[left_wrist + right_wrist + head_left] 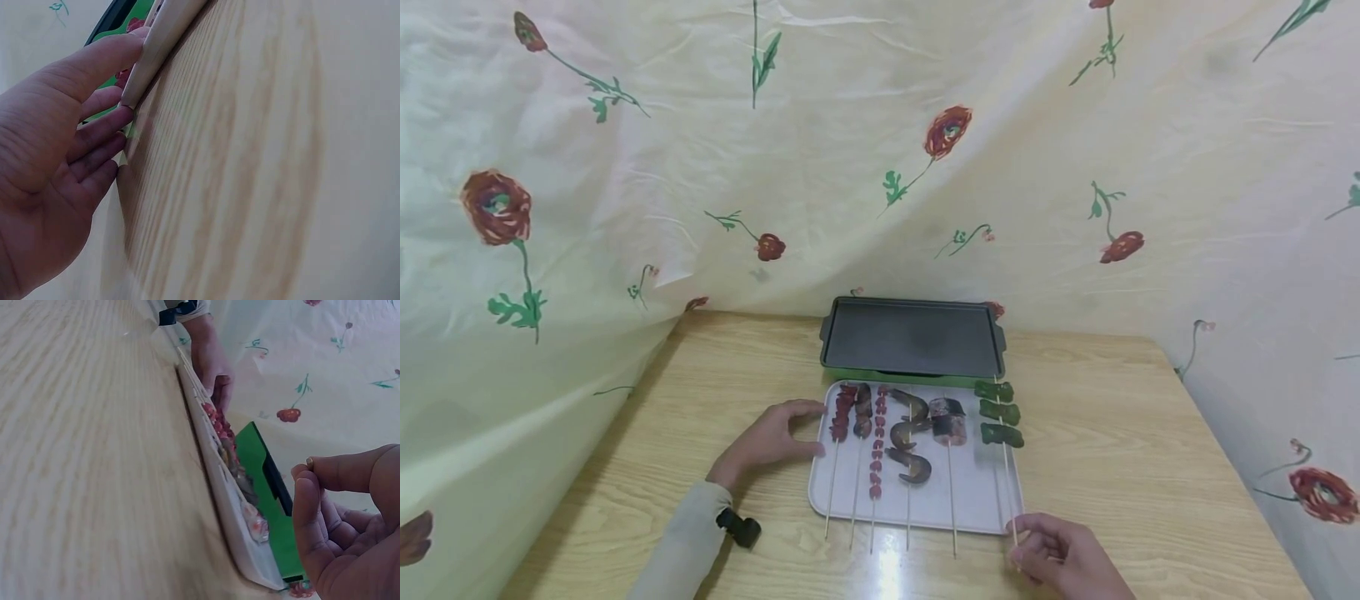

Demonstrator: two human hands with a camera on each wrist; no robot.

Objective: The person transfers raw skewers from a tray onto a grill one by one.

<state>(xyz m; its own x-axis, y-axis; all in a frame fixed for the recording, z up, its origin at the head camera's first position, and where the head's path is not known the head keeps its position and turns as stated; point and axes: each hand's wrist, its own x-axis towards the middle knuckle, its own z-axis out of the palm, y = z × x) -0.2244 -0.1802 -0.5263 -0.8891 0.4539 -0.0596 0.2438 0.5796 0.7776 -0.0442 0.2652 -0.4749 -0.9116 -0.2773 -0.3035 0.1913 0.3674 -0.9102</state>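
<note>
A white tray (973, 500) on the wooden table holds a row of skewers. My right hand (1060, 552) pinches the stick of a green pepper skewer (1000, 412) between thumb and fingers; the peppers hang over the tray's right side, a shadow beneath them. In the right wrist view, the stick's end shows at the right fingertips (306, 472). At the tray's left edge, my left hand (775, 440) touches the rim with spread fingers. Lying on the tray are a dark red meat skewer (842, 412), a brownish one (862, 410), a thin pink one (877, 446), a shrimp skewer (912, 433) and a fish-chunk skewer (948, 421).
Behind the tray stands a green-sided griddle (913, 337) with a flat black plate. Floral cloth (820, 167) hangs around the back and sides of the table (1105, 433). A small black device (739, 527) is strapped at my left wrist.
</note>
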